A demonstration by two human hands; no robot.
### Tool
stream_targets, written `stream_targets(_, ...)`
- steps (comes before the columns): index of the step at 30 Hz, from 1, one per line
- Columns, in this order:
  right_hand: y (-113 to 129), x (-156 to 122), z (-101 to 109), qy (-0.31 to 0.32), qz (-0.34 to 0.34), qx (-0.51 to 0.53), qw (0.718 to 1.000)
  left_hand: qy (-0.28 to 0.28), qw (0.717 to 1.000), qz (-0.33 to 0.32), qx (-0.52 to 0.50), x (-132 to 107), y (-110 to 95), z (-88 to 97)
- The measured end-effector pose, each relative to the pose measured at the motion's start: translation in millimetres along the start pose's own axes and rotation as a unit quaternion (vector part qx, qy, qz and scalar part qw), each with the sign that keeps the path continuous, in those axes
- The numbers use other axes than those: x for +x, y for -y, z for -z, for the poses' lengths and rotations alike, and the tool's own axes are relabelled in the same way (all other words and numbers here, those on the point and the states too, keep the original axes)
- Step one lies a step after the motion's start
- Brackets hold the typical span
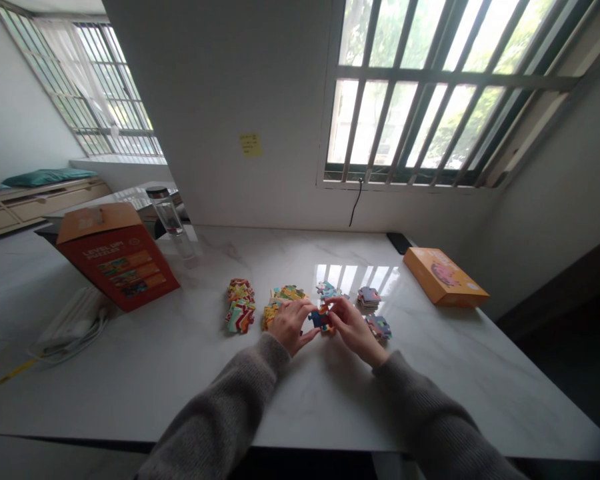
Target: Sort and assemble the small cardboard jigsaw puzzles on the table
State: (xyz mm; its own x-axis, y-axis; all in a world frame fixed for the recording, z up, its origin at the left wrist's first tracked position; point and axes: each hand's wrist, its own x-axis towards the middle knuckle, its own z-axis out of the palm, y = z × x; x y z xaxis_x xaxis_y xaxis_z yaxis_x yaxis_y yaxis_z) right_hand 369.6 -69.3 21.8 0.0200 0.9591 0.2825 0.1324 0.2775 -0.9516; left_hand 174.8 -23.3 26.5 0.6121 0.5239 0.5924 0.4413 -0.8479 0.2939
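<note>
My left hand [291, 324] and my right hand [353, 327] meet over the white marble table [180, 360], both pinching small colourful puzzle pieces [321, 319] held between them. Both arms wear grey knit sleeves. Piles of puzzle pieces lie just beyond: one pile [240, 305] to the left, another [286, 295] behind my left hand, a third [368, 297] behind my right hand, and a few pieces [379, 327] beside my right wrist.
An orange-red puzzle box [117, 263] stands tilted at the left, with a clear water bottle [170, 217] behind it. A flat orange box [445, 275] and a dark phone [399, 243] lie at the right. White cables [75, 327] sit at the far left.
</note>
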Motion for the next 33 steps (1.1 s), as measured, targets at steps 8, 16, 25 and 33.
stream_targets(8, 28.7, -12.4, 27.4, 0.079, 0.155, -0.254, 0.951, -0.032, 0.997, -0.011, -0.066, 1.8, 1.1, 2.1)
stream_targets(16, 32.8, -19.8, 47.5, 0.102, 0.201, -0.297, 0.928, -0.003, 0.994, -0.022, -0.105, -1.3, -1.1, 0.0)
stream_targets(25, 23.3, -51.9, 132.5, 0.014, 0.081, -0.370, 0.925, 0.039, 0.998, -0.006, -0.051, -3.8, -1.5, -1.2)
stream_targets(33, 16.4, -50.8, 123.9, 0.026, 0.085, -0.446, 0.890, 0.025, 0.999, 0.022, -0.034, -0.6, 2.0, 4.2)
